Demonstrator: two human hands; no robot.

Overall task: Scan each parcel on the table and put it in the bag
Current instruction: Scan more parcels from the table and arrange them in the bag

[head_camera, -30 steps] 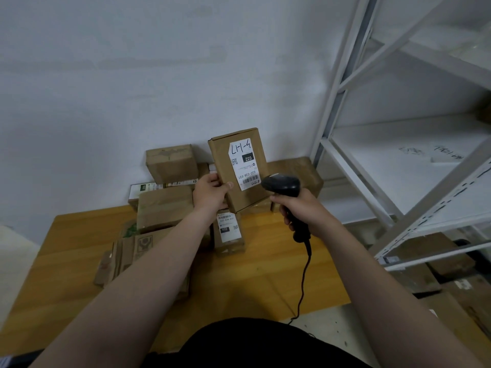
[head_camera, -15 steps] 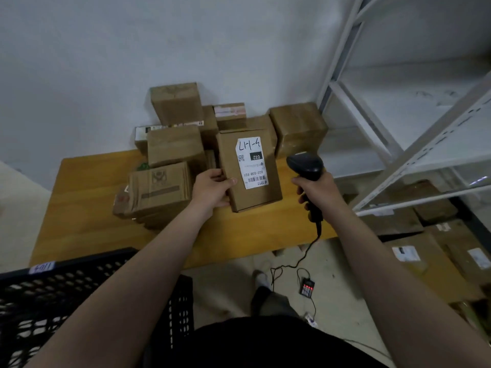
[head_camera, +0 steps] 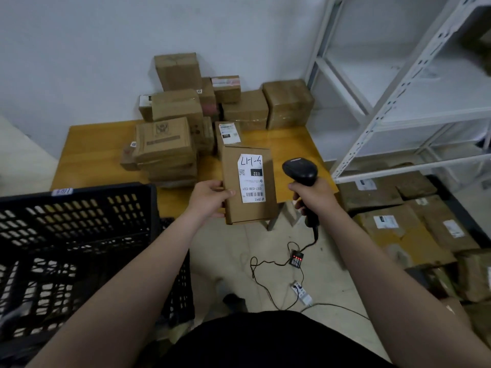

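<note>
Black slatted plastic crate (head_camera: 79,221) at left. Left hand (head_camera: 210,199) grips flat brown cardboard parcel (head_camera: 249,185), label up, over wooden table's (head_camera: 87,150) near edge. Right hand (head_camera: 316,196) clenched round black handheld scanner (head_camera: 300,172) just beside. Scanning step, seemingly; next: aim at barcode.

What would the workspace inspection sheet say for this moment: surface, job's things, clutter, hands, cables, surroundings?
Surface: wooden table, stacked parcels on its far side.
Job's things: parcel held upright, white label facing the camera; scanner beside it, to its right; no bag seen.
Clutter: black crate at the near left; cardboard boxes on the floor at right.
Hands: left hand grips the parcel's left edge; right hand grips the scanner's handle.
Cables: scanner cable loops across the floor to a small box with red lights.
Surroundings: white wall; white metal shelving at right.
</note>
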